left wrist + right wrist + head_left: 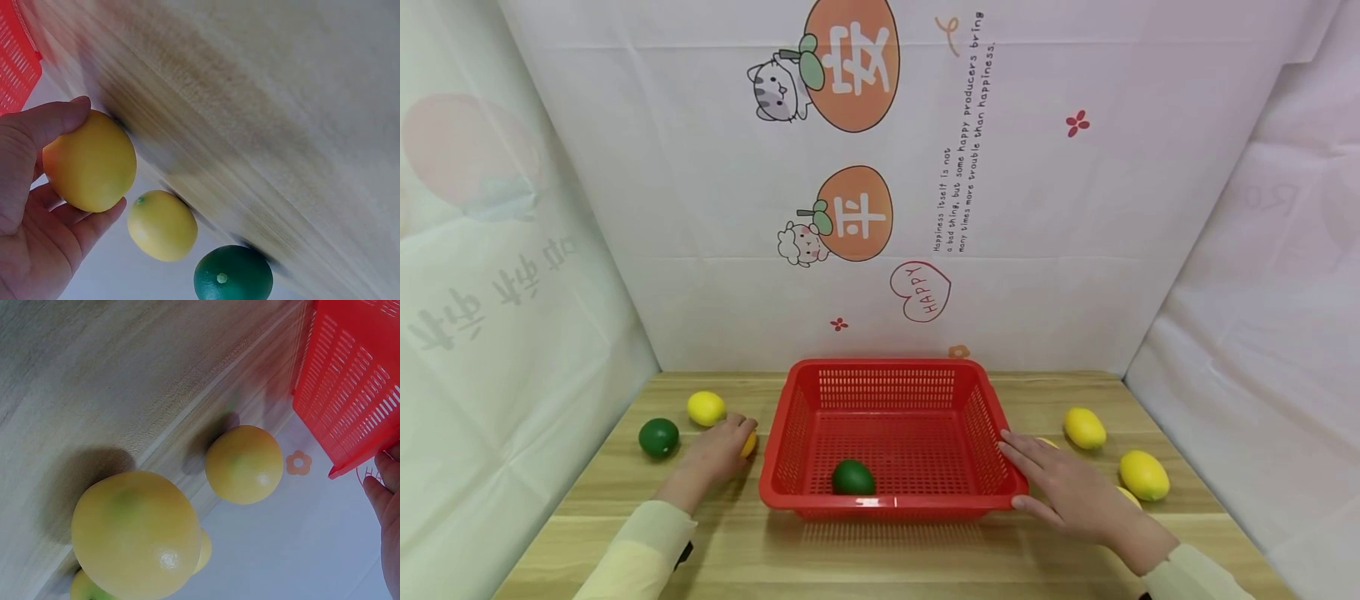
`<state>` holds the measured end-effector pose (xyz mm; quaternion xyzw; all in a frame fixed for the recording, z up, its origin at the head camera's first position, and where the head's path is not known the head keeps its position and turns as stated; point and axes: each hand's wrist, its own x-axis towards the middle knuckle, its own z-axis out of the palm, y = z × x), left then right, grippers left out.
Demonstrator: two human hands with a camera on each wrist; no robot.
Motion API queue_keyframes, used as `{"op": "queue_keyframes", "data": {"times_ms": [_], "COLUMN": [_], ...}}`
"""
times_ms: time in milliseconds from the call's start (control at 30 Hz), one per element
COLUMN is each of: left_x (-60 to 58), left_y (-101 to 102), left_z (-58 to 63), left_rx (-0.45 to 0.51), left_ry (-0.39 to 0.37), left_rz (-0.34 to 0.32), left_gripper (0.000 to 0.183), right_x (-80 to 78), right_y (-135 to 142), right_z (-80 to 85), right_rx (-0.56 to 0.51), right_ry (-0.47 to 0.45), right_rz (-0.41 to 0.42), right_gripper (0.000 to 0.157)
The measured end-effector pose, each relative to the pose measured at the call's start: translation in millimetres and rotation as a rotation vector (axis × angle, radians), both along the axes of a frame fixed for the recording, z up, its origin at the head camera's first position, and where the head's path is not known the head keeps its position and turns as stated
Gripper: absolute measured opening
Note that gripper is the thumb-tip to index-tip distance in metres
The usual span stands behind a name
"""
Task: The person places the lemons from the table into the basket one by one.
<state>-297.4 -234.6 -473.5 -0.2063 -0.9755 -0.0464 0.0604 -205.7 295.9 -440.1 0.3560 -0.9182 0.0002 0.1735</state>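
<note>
My left hand point(718, 450) is at the table left of the red basket point(887, 502), its thumb and fingers curled round an orange-yellow fruit point(90, 161). Just beyond that hand lies a lemon point(706, 408), with a dark green fruit point(658, 437) to its left. Inside the basket, near the front wall, sits another dark green fruit point(853, 477). My right hand point(1067, 483) rests on the basket's right rim near the front corner, fingers extended along it. In the right wrist view only part of this hand shows, at the basket's edge.
Right of the basket, several lemons lie on the wooden table point(895, 567), among them one at the back point(1084, 428) and one farther right point(1144, 476). Others are partly covered by my right hand. Printed white cloth point(1037, 308) encloses the back and sides.
</note>
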Motion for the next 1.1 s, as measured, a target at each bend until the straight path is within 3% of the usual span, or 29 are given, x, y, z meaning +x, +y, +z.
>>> {"op": "queue_keyframes", "data": {"times_ms": [300,600,833,1100], "left_x": [3.5,4.2,4.5,6.5], "left_y": [2.8,3.4,0.7,-1.4], "left_z": [6.9,17.6,20.7,28.7], "left_rx": [-0.013,0.029,0.018,-0.015], "left_ry": [0.004,0.083,0.207,0.246], "left_rz": [0.004,-0.035,-0.093,-0.116], "left_gripper": [0.05,0.045,0.045,0.054], "right_x": [0.1,0.1,0.3,-0.5], "right_y": [-0.4,-0.7,-0.5,-0.5], "right_z": [-0.3,0.7,0.8,0.2], "right_rx": [-0.004,-0.002,-0.002,-0.005], "right_ry": [-0.01,-0.014,-0.021,-0.016], "right_rz": [-0.004,-0.011,-0.015,-0.006], "right_gripper": [0.067,0.068,0.068,0.068]}}
